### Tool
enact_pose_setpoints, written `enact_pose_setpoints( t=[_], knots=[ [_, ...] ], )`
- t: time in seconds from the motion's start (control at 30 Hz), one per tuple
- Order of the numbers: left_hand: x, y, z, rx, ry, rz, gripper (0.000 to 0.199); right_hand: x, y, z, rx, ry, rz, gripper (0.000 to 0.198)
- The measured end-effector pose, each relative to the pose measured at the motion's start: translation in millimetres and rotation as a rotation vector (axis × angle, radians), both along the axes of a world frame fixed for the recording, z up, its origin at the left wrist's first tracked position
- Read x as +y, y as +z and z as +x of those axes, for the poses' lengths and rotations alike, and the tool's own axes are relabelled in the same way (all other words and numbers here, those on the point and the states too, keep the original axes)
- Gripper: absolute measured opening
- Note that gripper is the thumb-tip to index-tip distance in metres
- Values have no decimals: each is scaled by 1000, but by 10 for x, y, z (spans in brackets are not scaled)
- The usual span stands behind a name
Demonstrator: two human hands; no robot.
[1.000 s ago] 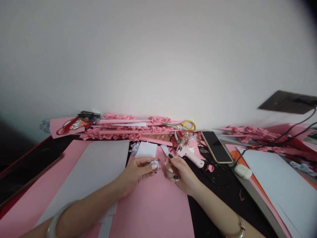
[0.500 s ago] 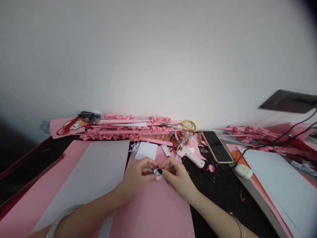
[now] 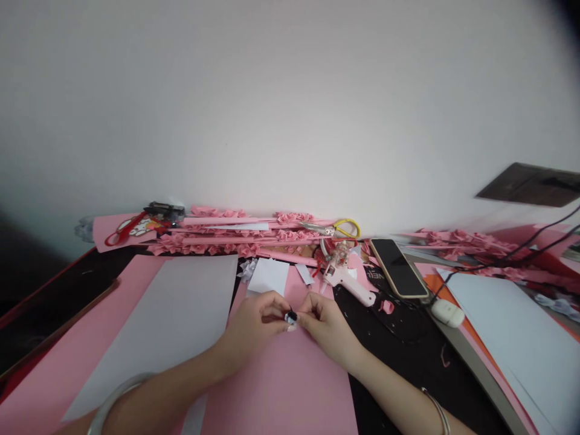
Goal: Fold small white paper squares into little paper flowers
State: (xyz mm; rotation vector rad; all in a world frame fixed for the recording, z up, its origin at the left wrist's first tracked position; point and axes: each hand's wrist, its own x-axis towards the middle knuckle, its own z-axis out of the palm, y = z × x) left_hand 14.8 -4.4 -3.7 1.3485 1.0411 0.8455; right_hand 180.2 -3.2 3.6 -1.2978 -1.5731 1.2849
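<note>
Between my fingertips is a small folded piece of white paper (image 3: pixel 290 318), held low over a pink sheet (image 3: pixel 281 386). My left hand (image 3: pixel 260 317) pinches it between thumb and index finger. From the other side, my right hand (image 3: pixel 321 320) has its thumb and index finger closed at the paper's right edge; the fingers partly hide it. Just beyond the hands lie a stack of white paper squares (image 3: pixel 269 277) and a small white strip (image 3: pixel 304 274). Crumpled-looking pale paper flowers (image 3: pixel 247 269) sit beside the squares.
A pink glue gun (image 3: pixel 348 284), yellow-handled scissors (image 3: pixel 335 228) and a phone (image 3: pixel 399 267) lie behind my right hand. Pink paper flower stems (image 3: pixel 217 240) line the wall. White sheets (image 3: pixel 512 338) lie right, a pale sheet (image 3: pixel 167 326) left. A white earbud case (image 3: pixel 447 313) touches a cable.
My right fingers have shifted slightly and drawn a little back from the paper's front, while my left hand keeps its pinch. The view has moved very slightly.
</note>
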Motion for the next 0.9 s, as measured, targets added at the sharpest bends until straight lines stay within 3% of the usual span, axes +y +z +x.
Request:
enact_pose_setpoints(
  t=[0.5,0.9],
  knots=[
    [-14,10,0,19,11,16,13,43,-18,59,-7,55,-37,25],
    [6,3,-6,9,15,10,17,49,18,59,135,81,-176,22]
  ],
)
